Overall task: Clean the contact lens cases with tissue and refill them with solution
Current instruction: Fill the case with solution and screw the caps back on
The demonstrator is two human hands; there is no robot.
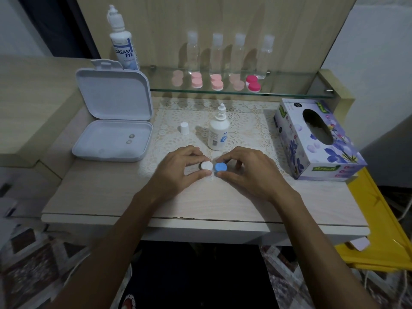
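Your left hand [178,168] pinches the white cap [206,165] and your right hand [243,169] pinches the blue cap [220,167], fingers curled round each, the case sitting on the mat [245,121] just before the bottle [218,132]. It's likely light, hard, slick plastic: grip the cap rims and twist gently so it doesn't skid

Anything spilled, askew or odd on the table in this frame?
No spill shows. The small solution bottle stands upright and uncapped, its white cap set apart to its left. Two small round things, perhaps lenses, lie loose in the open white box.
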